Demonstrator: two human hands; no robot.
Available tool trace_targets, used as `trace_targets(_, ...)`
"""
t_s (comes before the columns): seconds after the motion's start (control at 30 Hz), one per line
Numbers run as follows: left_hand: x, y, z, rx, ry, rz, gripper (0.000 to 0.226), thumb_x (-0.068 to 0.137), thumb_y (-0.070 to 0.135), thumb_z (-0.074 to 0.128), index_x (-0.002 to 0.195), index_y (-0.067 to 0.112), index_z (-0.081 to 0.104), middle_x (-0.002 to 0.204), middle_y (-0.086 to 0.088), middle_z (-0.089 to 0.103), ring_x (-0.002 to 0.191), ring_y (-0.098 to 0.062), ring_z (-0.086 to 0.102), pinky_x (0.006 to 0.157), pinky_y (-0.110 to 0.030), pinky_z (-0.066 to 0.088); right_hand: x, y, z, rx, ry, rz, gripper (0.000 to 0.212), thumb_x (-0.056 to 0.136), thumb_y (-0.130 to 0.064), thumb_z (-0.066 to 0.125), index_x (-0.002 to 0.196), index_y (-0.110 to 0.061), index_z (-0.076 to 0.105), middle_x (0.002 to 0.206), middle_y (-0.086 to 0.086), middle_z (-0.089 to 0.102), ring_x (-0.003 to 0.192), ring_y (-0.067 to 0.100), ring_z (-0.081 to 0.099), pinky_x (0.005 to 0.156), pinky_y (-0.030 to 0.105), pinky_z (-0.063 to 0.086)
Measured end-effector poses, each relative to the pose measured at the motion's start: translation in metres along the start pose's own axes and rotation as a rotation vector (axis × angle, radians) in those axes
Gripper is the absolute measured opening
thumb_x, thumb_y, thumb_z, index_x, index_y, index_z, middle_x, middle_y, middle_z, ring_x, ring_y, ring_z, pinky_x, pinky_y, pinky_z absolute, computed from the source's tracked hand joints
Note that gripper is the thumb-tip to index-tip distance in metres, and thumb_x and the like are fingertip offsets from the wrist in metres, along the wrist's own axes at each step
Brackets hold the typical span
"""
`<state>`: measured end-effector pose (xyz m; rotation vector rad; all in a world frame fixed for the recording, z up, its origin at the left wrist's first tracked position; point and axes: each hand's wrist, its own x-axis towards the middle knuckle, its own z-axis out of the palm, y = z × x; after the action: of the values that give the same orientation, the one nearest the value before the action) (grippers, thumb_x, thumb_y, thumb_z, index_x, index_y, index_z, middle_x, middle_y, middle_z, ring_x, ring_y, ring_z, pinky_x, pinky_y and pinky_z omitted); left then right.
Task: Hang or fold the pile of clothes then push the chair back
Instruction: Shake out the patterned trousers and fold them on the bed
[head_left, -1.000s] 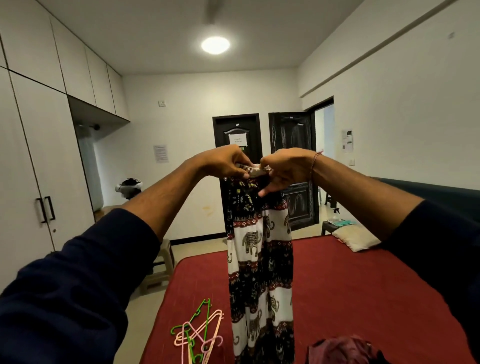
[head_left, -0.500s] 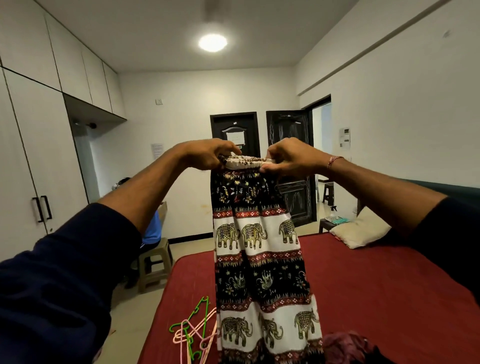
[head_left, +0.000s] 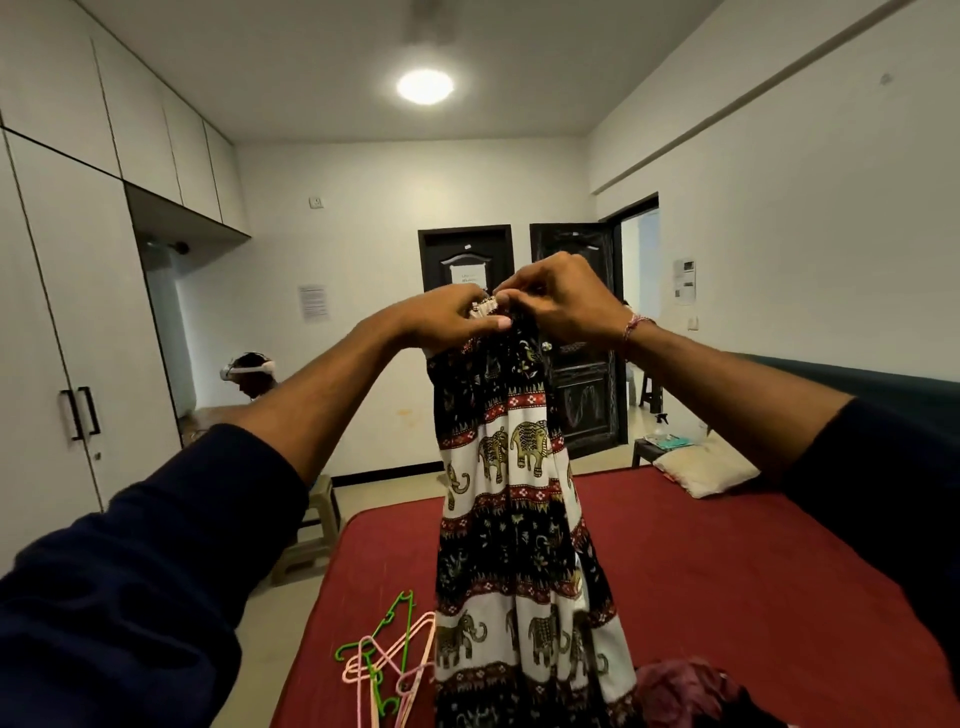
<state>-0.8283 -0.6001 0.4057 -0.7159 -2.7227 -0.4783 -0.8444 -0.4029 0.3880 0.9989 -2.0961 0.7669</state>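
Black-and-white elephant-print trousers (head_left: 519, 519) hang at 12 o'clock over the red bed (head_left: 727, 571). The left hand (head_left: 447, 322) and right hand (head_left: 563, 306) both pinch the waistband, close together. I judge this the straightening step; next comes folding, or taking a hanger (head_left: 387, 665) at 7 o'clock.

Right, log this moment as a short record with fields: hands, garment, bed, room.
left hand: pinches the waistband of the trousers, beside the right hand
right hand: pinches the same waistband
trousers: elephant print, held up, hanging down over the bed
bed: red cover; hangers, green and pink, lie near its left edge; dark red cloth at the near edge; pillow at the far right
room: white wardrobe on the left, stool by the bed
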Motion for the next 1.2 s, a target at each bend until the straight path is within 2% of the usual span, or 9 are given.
trace_targets(0.13,-0.001,-0.010,0.009,-0.073,0.131,0.059,0.042,0.096,0.044,0.059,0.106,0.004,0.063,0.099,-0.018,0.068,0.090,-0.035,0.066,0.076,-0.046,0.055,0.002,0.003,-0.003,0.023,0.022,-0.006,0.022,0.097,-0.020,0.063,0.115,-0.011,0.072,0.108,0.005,0.073,0.096,0.012,0.068,0.081,0.019,0.057)
trace_targets(0.3,0.001,-0.011,0.013,-0.003,0.287,0.114,0.030,0.095,0.050,0.058,0.085,0.022,0.054,0.081,-0.001,0.057,0.071,-0.017,0.054,0.061,-0.028,0.040,-0.003,0.007,-0.004,0.103,0.068,0.087,0.025,0.096,-0.025,0.065,0.118,-0.014,0.065,0.097,-0.009,0.065,0.086,0.001,0.063,0.067,0.013,0.052)
trace_targets(0.43,0.004,-0.011,0.010,0.211,0.334,0.162,0.057,0.094,0.068,0.042,0.110,0.015,0.059,0.094,-0.004,0.066,0.078,-0.018,0.059,0.065,-0.034,0.049,-0.012,0.009,0.003,0.070,0.110,0.189,0.031,0.097,-0.035,0.063,0.117,-0.012,0.060,0.097,-0.007,0.062,0.085,0.003,0.060,0.067,0.016,0.050)
trace_targets(0.5,0.005,-0.010,0.008,0.352,0.364,0.160,0.055,0.095,0.068,0.038,0.115,0.020,0.055,0.097,-0.002,0.066,0.081,-0.019,0.061,0.066,-0.035,0.050,-0.030,0.009,0.014,0.108,0.103,0.305,0.038,0.099,-0.041,0.057,0.121,-0.010,0.055,0.102,0.003,0.064,0.086,0.011,0.064,0.066,0.022,0.054)
trace_targets(0.7,0.004,0.001,-0.004,0.530,0.490,0.115,0.051,0.097,0.066,0.035,0.116,0.022,0.052,0.092,-0.001,0.061,0.076,-0.020,0.052,0.069,-0.037,0.049,-0.111,0.005,0.061,0.104,-0.196,0.563,0.061,0.094,-0.070,0.037,0.106,-0.012,0.049,0.094,0.009,0.070,0.075,0.020,0.065,0.077,0.045,0.061)
trace_targets(0.83,0.002,0.010,-0.016,0.552,0.531,0.112,0.050,0.098,0.065,0.036,0.116,0.020,0.051,0.095,-0.007,0.067,0.074,-0.021,0.055,0.067,-0.036,0.050,-0.148,0.005,0.072,0.232,-0.357,0.793,0.067,0.090,-0.077,0.030,0.095,-0.014,0.051,0.088,0.009,0.066,0.074,0.020,0.067,0.074,0.039,0.062)
trace_targets(1.0,-0.011,0.026,-0.033,0.546,0.568,0.118,0.052,0.098,0.063,0.036,0.121,0.019,0.052,0.101,-0.009,0.068,0.077,-0.021,0.053,0.070,-0.036,0.047,-0.180,0.016,0.080,0.499,-0.495,0.855,0.042,0.094,-0.053,0.060,0.122,-0.022,0.055,0.101,0.013,0.067,0.071,0.019,0.067,0.080,0.049,0.062)
trace_targets(1.13,-0.019,0.035,-0.043,0.583,0.578,0.087,0.053,0.098,0.063,0.036,0.116,0.016,0.050,0.099,-0.012,0.067,0.077,-0.026,0.056,0.067,-0.036,0.042,-0.185,0.019,0.081,0.917,-0.253,0.929,0.049,0.099,-0.012,0.060,0.145,-0.019,0.044,0.082,0.005,0.064,0.057,0.008,0.052,0.059,0.029,0.050)
trace_targets(1.2,-0.024,0.039,-0.048,0.590,0.586,0.069,0.053,0.098,0.063,0.037,0.116,0.014,0.050,0.098,-0.014,0.067,0.076,-0.027,0.056,0.066,-0.036,0.042,-0.185,0.017,0.081,1.097,-0.144,0.935,0.042,0.098,-0.006,0.061,0.137,-0.016,0.053,0.104,0.012,0.071,0.067,0.010,0.064,0.057,0.024,0.048)
